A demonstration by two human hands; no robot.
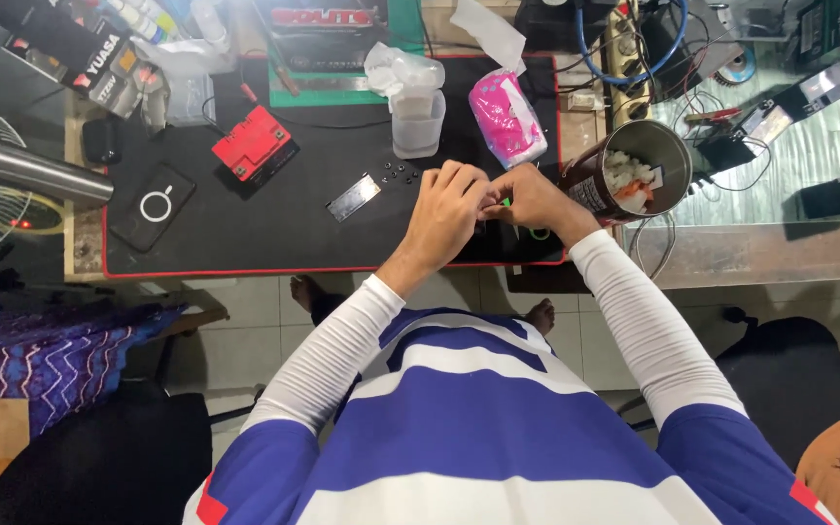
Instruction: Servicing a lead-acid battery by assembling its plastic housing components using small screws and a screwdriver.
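at the near edge of the black mat [245,224], left hand [447,209] and right hand [535,199] meet fingertip to fingertip, pinching a tiny green part [506,202] between them, probably steadying it, parts tin [634,170] just right.

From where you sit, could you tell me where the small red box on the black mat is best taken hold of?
Take the red box across its two longer side faces, coming straight down from above. It lies flat and turned askew on the black mat, with bare mat all around it; wires lead off its far end, so keep clear there. Both hands, left and right, are occupied nearby.
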